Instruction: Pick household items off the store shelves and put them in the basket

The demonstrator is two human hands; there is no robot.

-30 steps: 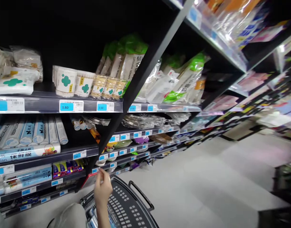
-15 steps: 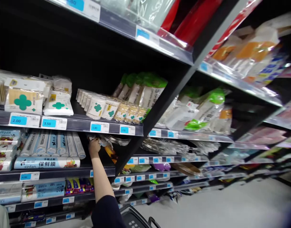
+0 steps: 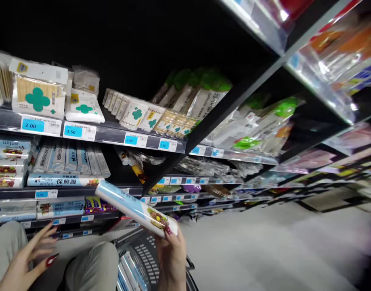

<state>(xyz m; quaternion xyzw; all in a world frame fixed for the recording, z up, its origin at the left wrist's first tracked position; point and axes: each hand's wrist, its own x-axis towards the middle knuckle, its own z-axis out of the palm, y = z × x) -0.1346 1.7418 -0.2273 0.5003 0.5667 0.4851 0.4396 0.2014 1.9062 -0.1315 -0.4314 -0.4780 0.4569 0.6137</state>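
Right grip (image 3: 172,256) closed, a roll (image 3: 136,208) is being held near one end: likely light, stiff, slippery, best held midway; left grip (image 3: 21,264) spread, empty.

A dark-grey shelf (image 3: 109,136) bears clear plastic packets (image 3: 38,95) printed with green clovers; the black shelf below (image 3: 82,192), blue-and-white cylindrical rolls (image 3: 70,159)

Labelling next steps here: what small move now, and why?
Probably lower the right hand so the roll goes into the basket: it is held up near the basket, which contains similar blue-and-white packages, and the left hand looks empty.
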